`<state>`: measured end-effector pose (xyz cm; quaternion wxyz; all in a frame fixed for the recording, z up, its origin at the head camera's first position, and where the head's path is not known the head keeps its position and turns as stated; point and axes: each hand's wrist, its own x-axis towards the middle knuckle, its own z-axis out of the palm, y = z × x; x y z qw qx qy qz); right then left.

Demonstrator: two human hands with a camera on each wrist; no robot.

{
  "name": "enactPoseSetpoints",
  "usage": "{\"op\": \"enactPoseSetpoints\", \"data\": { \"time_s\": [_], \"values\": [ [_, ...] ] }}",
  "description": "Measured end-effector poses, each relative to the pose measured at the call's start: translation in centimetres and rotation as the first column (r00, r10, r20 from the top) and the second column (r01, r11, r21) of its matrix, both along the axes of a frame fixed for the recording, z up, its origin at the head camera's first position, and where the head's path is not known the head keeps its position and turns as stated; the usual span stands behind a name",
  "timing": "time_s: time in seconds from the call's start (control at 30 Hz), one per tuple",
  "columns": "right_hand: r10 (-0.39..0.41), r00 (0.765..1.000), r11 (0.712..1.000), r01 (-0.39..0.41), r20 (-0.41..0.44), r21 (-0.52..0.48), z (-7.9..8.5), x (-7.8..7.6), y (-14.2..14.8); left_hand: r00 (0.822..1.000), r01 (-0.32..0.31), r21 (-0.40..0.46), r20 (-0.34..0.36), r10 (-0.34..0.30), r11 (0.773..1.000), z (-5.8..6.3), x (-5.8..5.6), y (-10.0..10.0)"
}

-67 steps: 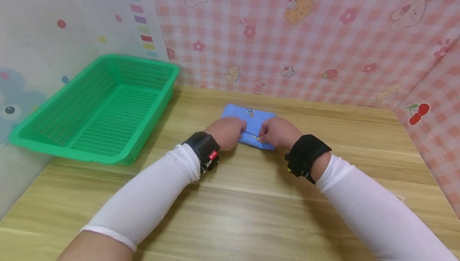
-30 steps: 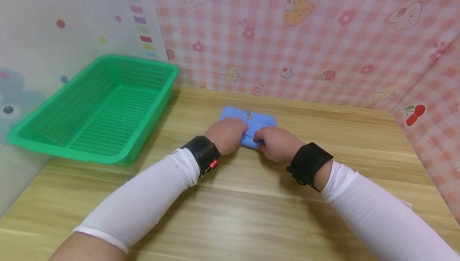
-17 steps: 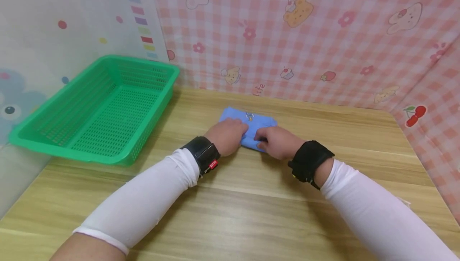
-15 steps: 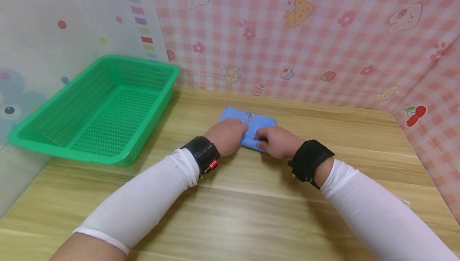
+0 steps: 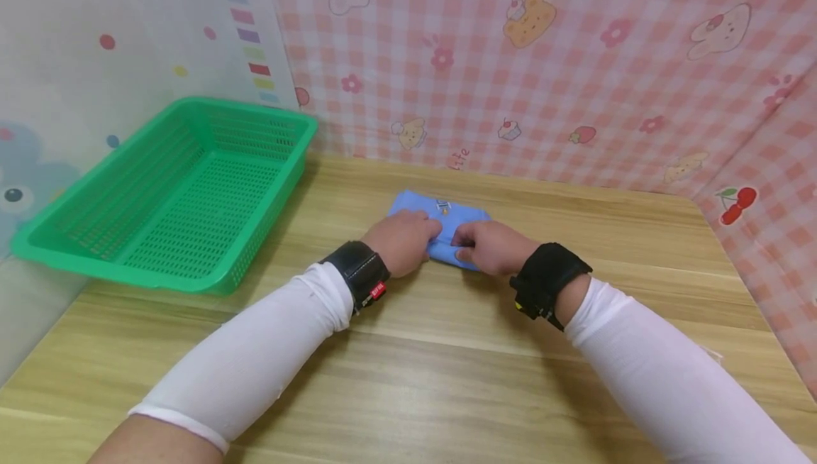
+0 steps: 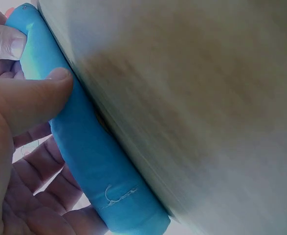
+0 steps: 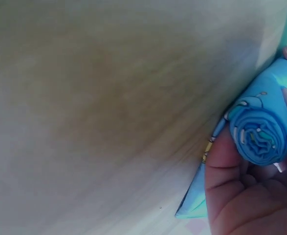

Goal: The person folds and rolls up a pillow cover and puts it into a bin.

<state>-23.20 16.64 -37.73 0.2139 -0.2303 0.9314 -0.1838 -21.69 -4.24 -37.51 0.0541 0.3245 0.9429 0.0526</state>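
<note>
A blue printed cloth (image 5: 415, 201) lies on the table, its near edge rolled up and its far part flat. My left hand (image 5: 401, 242) holds the left part of the roll. In the left wrist view, the thumb (image 6: 40, 100) presses on the rolled cloth (image 6: 94, 152) and the fingers lie along its far side. My right hand (image 5: 501, 247) grips the right end of the roll between thumb and fingers. Seen from the right wrist, that end shows a tight spiral of layers (image 7: 260, 137), with a flat flap running out underneath.
A green plastic basket (image 5: 232, 276) with slotted walls stands at the left, with nothing seen in it. The wooden table (image 5: 408, 393) meets a pink checked wall (image 5: 549, 88) behind the cloth and a white patterned wall (image 5: 147, 17) at the left.
Since the earliest frame the near edge looks more rolled, and the yellow print there is out of sight. The right hand dropped slightly towards me, then rose a little; the left hand barely moved.
</note>
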Motion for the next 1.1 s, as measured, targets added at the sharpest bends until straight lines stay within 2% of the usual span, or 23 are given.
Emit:
{"op": "enactPoseSetpoints", "data": {
  "time_s": [0.17,0.3,0.5,0.67,0.77,0.87,1.0,1.1],
  "values": [
    [-0.046,0.995,0.999,0.045,0.083,0.019,0.2,-0.5,-0.1,1.000,0.000,-0.021,0.007,0.000,1.000,-0.1,-0.2,0.2],
    [-0.070,0.991,0.998,0.069,0.111,0.014,0.4,-0.6,-0.1,1.000,0.004,-0.026,0.005,-0.004,1.000,-0.3,-0.4,0.2],
    [-0.143,0.985,0.988,0.147,0.096,-0.041,0.4,-0.6,-0.1,1.000,0.006,-0.028,0.008,-0.006,1.000,-0.4,-0.7,0.3],
    [-0.188,0.979,0.981,0.191,0.073,-0.037,0.5,-0.4,-0.2,1.000,-0.006,-0.028,0.023,0.007,1.000,-0.4,-0.8,0.4],
    [-0.168,0.986,0.986,0.168,0.007,-0.017,0.7,0.0,-0.4,0.999,-0.012,-0.027,0.030,0.013,1.000,-0.3,-0.8,0.5],
    [-0.094,0.988,0.995,0.096,-0.119,0.009,0.7,0.6,-0.8,0.999,-0.015,-0.028,0.030,0.016,0.999,-0.2,-0.8,0.5],
    [-0.001,0.965,0.999,0.013,-0.261,0.044,0.7,1.5,-1.3,0.999,-0.021,-0.021,0.028,0.021,1.000,-0.2,-0.7,0.5],
    [0.087,0.934,0.993,-0.052,-0.347,0.107,0.9,2.2,-1.7,0.999,-0.023,-0.006,0.028,0.023,1.000,-0.2,-0.7,0.5]
  ]
}}
